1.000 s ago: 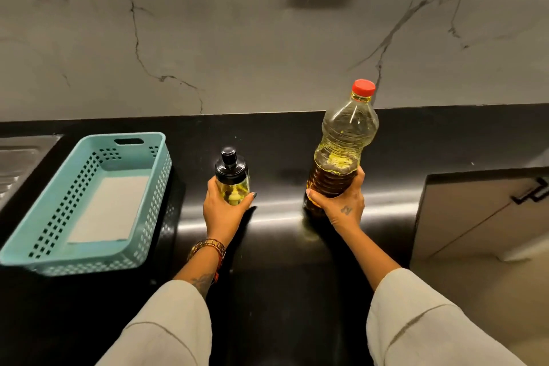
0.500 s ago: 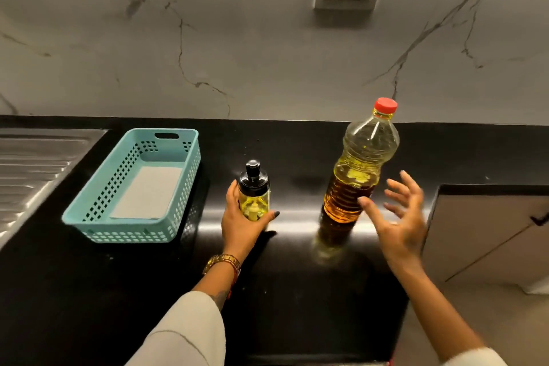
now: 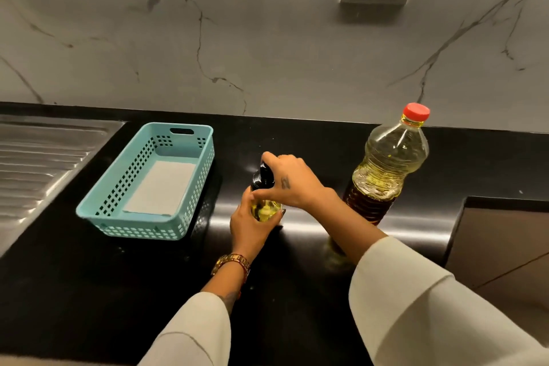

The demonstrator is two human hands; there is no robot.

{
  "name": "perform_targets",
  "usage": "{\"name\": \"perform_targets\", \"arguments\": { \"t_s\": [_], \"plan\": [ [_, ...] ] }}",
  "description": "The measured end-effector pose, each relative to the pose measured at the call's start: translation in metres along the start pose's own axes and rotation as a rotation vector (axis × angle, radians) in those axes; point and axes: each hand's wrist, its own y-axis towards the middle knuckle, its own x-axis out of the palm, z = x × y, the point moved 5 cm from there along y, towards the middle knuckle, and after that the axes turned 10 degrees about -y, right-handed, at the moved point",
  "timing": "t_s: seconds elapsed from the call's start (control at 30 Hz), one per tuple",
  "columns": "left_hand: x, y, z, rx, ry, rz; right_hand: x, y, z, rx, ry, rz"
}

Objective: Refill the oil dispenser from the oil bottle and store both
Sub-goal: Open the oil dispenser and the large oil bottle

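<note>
Hands both grip the oil dispenser: left hand round its body, right hand on its cap.

Left hand wrapped round the glass body of the oil dispenser near the middle of the black bench, right hand clamped over its black top from above. Oil bottle upright and ungripped just right of the hands, red cap on, toward the bench's back edge. Teal basket to the left with a white sheet on its floor, steel drainboard at the far left end.
</note>
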Motion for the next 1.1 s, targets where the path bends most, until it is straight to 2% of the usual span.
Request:
{"name": "perform_targets", "arguments": {
  "t_s": [0.17, 0.33, 0.37, 0.43, 0.5, 0.57, 0.63, 0.77, 0.83, 0.9, 0.97, 1.1],
  "plan": [
    [-0.001, 0.000, 0.002, 0.006, 0.008, 0.024, -0.007, 0.006, -0.006, -0.128, 0.004, -0.032],
    [0.000, -0.001, 0.004, 0.016, -0.025, 0.010, -0.013, 0.015, 0.000, -0.257, 0.066, -0.357],
    [0.000, -0.001, 0.003, 0.020, -0.025, 0.012, -0.015, 0.014, 0.001, -0.250, 0.077, -0.380],
    [0.000, -0.001, 0.003, 0.026, -0.028, 0.013, -0.022, 0.011, 0.003, -0.203, 0.117, -0.266],
    [0.000, -0.002, 0.003, 0.015, -0.036, 0.004, -0.019, 0.007, 0.002, -0.182, 0.025, -0.091],
    [0.000, -0.003, 0.004, 0.007, -0.054, -0.012, -0.010, 0.003, 0.000, -0.202, -0.062, -0.011],
    [0.001, -0.003, 0.004, 0.014, -0.072, -0.018, -0.006, 0.003, 0.000, -0.246, -0.037, -0.039],
    [0.000, -0.002, 0.003, 0.024, -0.072, -0.004, -0.014, 0.003, 0.004, -0.267, 0.129, -0.228],
    [0.000, -0.002, 0.003, 0.025, -0.073, -0.007, -0.019, 0.002, 0.007, -0.190, 0.151, -0.169],
    [0.000, -0.003, 0.003, 0.023, -0.063, -0.012, -0.018, 0.001, 0.006, -0.133, 0.035, -0.071],
    [0.000, -0.002, 0.002, 0.020, -0.049, -0.012, -0.013, 0.001, 0.001, -0.139, -0.047, -0.051],
    [0.000, -0.002, 0.005, 0.028, -0.068, -0.005, -0.010, 0.010, -0.002, -0.205, -0.004, -0.253]
  ]
}}
